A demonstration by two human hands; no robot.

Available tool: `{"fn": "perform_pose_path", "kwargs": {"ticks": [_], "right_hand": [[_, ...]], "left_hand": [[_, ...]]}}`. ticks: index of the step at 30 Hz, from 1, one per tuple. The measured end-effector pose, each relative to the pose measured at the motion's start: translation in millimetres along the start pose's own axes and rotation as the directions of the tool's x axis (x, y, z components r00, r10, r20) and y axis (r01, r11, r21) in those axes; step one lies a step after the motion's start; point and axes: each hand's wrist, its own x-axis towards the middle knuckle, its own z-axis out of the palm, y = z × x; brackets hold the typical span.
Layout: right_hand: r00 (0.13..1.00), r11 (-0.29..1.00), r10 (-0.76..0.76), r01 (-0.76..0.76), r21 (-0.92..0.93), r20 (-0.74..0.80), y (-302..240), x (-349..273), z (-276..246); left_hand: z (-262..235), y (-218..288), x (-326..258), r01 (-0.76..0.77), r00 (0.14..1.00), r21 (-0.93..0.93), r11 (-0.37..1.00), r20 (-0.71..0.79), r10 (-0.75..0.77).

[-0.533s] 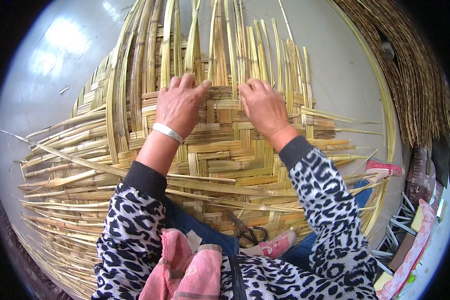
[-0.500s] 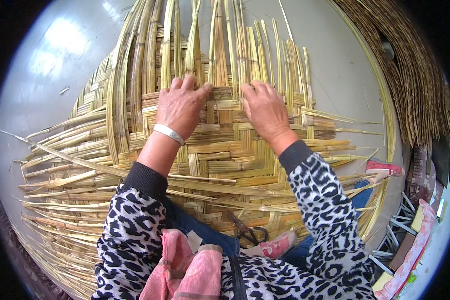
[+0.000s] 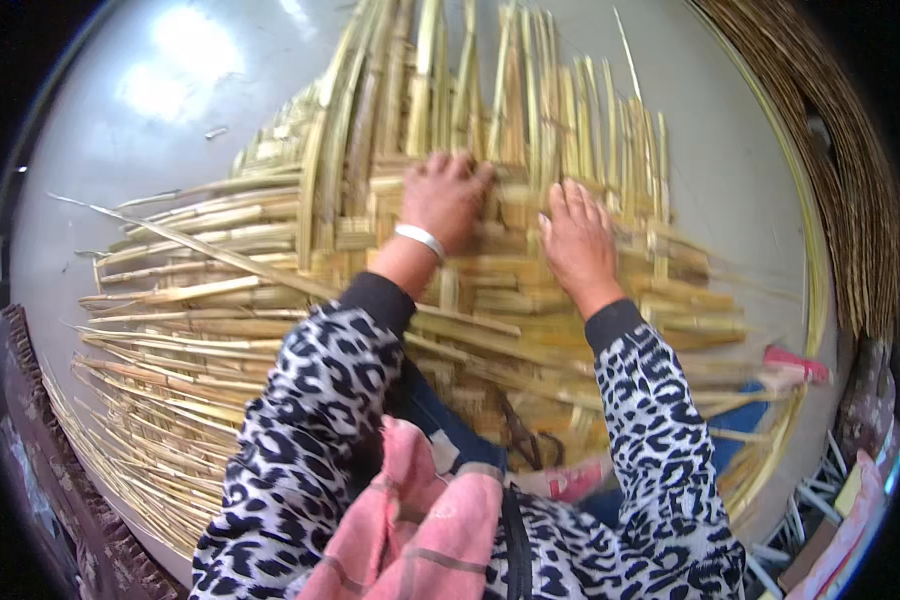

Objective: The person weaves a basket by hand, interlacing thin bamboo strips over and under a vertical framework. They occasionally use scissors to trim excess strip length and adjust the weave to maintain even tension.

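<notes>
A half-woven mat of split cane strips (image 3: pixel 360 235) spreads before me, its loose ends fanning left, right and away. My left hand (image 3: pixel 442 205), wearing a silver bracelet (image 3: pixel 420 240), has its fingers curled over a crosswise cane strip (image 3: pixel 388 186) near the base of the far upright strips. Its fingertips are hidden. To its right my right hand (image 3: pixel 580 248) lies palm down on the weave with fingers stretched out, holding nothing. Dark-handled scissors (image 3: pixel 530 440) lie on the mat close to my body, blurred.
Bundled brown stalks (image 3: pixel 850 190) stand along the right edge. A pink shoe (image 3: pixel 798 366) shows at the right, and a pink checked cloth (image 3: pixel 410 520) hangs at my front. Grey floor (image 3: pixel 730 130) surrounds the mat. Metal legs (image 3: pixel 820 500) stand at the lower right.
The whole view has shifted, so the mat sits farther right in it. My right hand has drawn toward me and flattened its fingers. My left hand stays at the crosswise strip.
</notes>
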Motion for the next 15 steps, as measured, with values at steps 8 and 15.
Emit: {"fn": "perform_pose_path", "kwargs": {"ticks": [8, 15], "right_hand": [[0.999, 0.966, 0.000, 0.012, 0.258, -0.046, -22, -151, -77], [0.990, 0.874, 0.141, -0.118, 0.472, -0.012, -51, -250, -85]], "left_hand": [[-34, 3, -83, -0.008, 0.970, -0.413, 0.911, 0.217, 0.108], [-30, 42, -113, -0.435, 0.819, 0.048, 0.899, 0.435, 0.373]]}}
